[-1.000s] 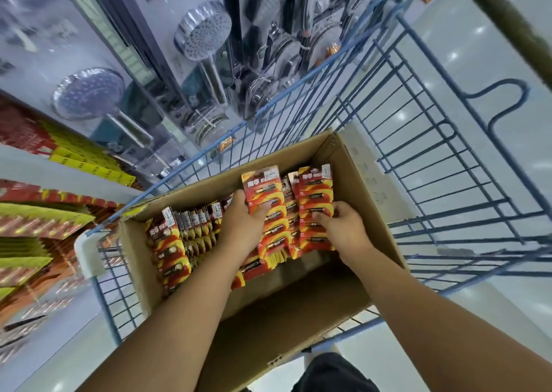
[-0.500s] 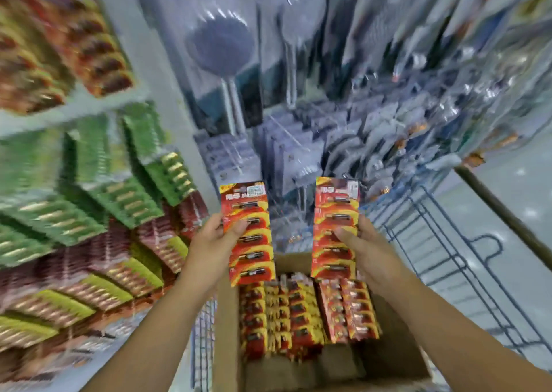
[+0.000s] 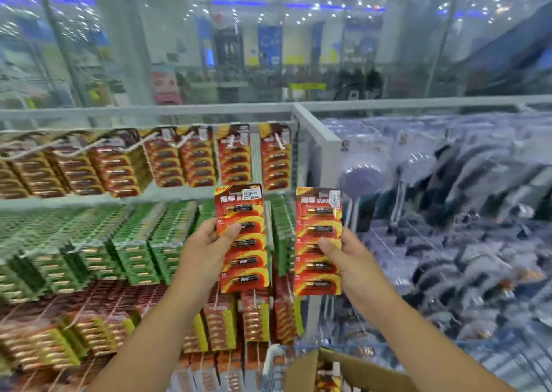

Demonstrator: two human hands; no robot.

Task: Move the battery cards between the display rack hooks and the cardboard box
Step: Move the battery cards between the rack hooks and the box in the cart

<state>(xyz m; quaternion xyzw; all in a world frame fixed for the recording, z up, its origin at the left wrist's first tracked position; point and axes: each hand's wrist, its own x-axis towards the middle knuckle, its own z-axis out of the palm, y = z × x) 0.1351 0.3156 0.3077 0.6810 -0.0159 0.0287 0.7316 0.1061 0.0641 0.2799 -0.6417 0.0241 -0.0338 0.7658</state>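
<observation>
My left hand (image 3: 206, 248) grips a red and yellow battery card (image 3: 243, 239) by its left edge, thumb across the front. My right hand (image 3: 346, 257) grips a second red battery card (image 3: 318, 218) by its right side, thumb on the front. Both cards are held upright in front of the display rack, just below its top row of hooks (image 3: 239, 140) that carry matching red cards. The cardboard box (image 3: 301, 370) with more red cards inside shows at the bottom edge, below my right forearm.
Green battery cards (image 3: 125, 242) fill the middle rows on the left, red and yellow ones (image 3: 89, 332) the lower rows. A white upright post (image 3: 316, 152) divides the rack from the shower heads (image 3: 361, 176) on the right. The blue cart rail (image 3: 358, 348) surrounds the box.
Both hands lifted a card each out of the box and raised them up toward the rack's top hooks. The view swung upward from the box to the rack.
</observation>
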